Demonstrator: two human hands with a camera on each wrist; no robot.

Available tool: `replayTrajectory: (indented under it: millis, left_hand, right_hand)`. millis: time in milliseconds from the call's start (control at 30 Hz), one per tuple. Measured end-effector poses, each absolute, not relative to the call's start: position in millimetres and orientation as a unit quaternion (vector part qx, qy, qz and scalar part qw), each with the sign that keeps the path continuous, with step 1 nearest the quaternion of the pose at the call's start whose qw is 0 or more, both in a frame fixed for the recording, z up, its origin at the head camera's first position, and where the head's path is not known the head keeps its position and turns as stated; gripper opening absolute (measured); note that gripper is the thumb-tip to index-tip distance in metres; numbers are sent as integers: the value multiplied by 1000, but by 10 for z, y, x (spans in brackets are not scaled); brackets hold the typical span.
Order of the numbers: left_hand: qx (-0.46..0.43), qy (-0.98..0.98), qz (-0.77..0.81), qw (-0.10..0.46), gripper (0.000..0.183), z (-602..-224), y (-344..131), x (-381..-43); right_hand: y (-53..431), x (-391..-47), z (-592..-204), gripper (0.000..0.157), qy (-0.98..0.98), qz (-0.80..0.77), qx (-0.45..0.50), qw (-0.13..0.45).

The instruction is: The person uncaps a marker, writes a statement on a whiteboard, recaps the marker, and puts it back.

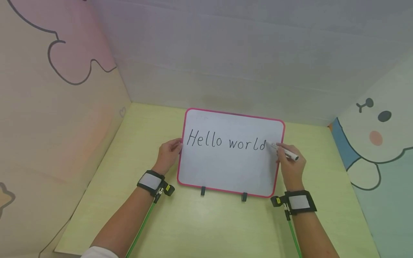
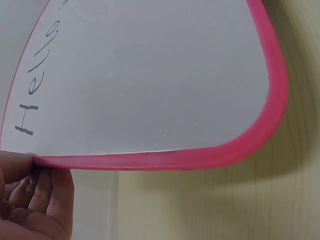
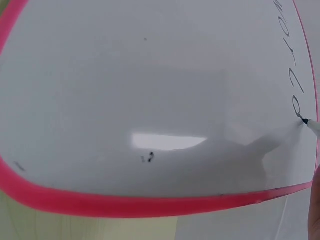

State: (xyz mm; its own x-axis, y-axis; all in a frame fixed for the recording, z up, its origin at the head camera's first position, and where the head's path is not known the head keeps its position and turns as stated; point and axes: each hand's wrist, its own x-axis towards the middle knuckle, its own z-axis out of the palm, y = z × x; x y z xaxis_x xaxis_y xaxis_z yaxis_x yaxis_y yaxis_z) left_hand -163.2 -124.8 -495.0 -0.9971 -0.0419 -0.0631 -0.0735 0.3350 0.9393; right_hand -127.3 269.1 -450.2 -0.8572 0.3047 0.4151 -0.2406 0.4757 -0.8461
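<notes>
A whiteboard (image 1: pixel 226 168) with a pink frame stands propped on the table, bearing the handwritten words "Hello world" in black. My left hand (image 1: pixel 167 154) grips its left edge; in the left wrist view the thumb lies at the front of the pink rim (image 2: pixel 150 159) and the fingers are behind it. At the right edge, my right hand (image 1: pixel 293 166) pinches a white marker (image 1: pixel 288 153) with a dark end. In the right wrist view the marker's black tip (image 3: pixel 305 121) meets the board at the final "d", and most of that hand is out of frame.
Two small black feet (image 1: pixel 203 191) show under the board's lower edge on the pale yellow table (image 1: pixel 206 229). A white wall (image 1: pixel 232 64) rises behind it. Cartoon-printed panels (image 1: pixel 384 150) flank both sides. Green cables (image 1: pixel 142 227) run from the wrist cameras.
</notes>
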Motion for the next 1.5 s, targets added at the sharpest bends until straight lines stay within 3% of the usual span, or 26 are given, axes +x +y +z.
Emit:
replayTrajectory:
  millis: [1500]
  left_hand:
    - [-43,815,577,28,38,-4884,-1247,-1592]
  right_hand:
    - [2733,-1214,-4525,16,-824,493,-39,277]
